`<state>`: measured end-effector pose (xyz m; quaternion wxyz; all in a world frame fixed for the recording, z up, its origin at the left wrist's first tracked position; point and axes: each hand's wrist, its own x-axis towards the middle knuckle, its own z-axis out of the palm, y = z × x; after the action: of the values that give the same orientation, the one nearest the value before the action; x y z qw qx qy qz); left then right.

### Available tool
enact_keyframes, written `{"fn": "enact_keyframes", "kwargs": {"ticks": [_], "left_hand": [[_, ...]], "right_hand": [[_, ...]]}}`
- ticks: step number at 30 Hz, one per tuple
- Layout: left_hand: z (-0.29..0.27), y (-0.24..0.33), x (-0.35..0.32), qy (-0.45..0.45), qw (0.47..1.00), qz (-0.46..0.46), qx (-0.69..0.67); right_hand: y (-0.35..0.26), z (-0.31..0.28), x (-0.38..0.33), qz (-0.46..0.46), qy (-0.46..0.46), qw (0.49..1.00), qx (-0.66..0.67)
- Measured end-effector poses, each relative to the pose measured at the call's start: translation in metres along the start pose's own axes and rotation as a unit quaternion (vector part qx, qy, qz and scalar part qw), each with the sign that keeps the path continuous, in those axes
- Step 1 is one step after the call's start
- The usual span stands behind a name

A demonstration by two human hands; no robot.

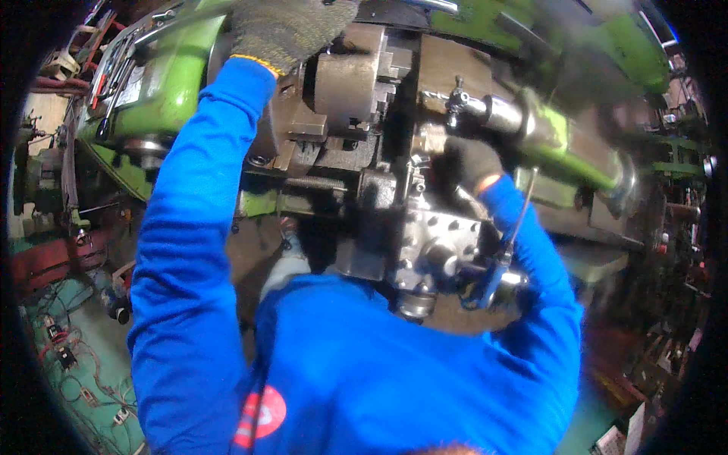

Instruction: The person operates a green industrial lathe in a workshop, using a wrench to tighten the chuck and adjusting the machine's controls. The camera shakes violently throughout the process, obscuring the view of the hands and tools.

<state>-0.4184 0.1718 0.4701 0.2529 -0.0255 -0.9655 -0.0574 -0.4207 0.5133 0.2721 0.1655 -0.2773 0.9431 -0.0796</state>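
Observation:
My left hand (292, 34), in a dark knit glove with a yellow cuff edge, reaches over the lathe's headstock beside the large steel chuck (349, 80). Its fingers run toward the picture's top rim, so their grip is not plain. In a dark glove too, my right hand (476, 163) is at the carriage, against a short bright metal cylinder (432, 140). Shadow hides those fingers. Just beyond it, a drill bit (434, 97) points left from a drill chuck (459, 102) in the tailstock (550, 125).
A bolted metal carriage block (438, 246) sits close in front of my body. Near my right forearm stands a blue-handled tool (497, 277) with a thin shaft. Several hand tools (114, 76) lie on the green headstock (178, 83). Cables (83, 379) cross the green floor at left.

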Motion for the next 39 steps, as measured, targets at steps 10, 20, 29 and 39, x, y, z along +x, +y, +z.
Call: {"fn": "enact_keyframes", "kwargs": {"ticks": [10,20,29,39], "left_hand": [[0.009,-0.006,0.000,0.029,0.999,0.034,0.011],[-0.002,-0.008,0.002,-0.013,0.998,0.033,0.042],[0.044,-0.033,0.009,0.097,0.988,0.117,0.005],[0.051,-0.040,0.024,0.073,0.992,0.100,-0.032]], "right_hand": [[-0.014,-0.019,-0.034,0.005,0.149,0.985,0.086],[-0.005,-0.026,-0.055,0.133,0.200,0.943,0.229],[0.090,-0.076,-0.178,0.189,0.481,0.787,0.337],[-0.193,-0.094,-0.117,0.203,0.568,0.775,0.190]]}}
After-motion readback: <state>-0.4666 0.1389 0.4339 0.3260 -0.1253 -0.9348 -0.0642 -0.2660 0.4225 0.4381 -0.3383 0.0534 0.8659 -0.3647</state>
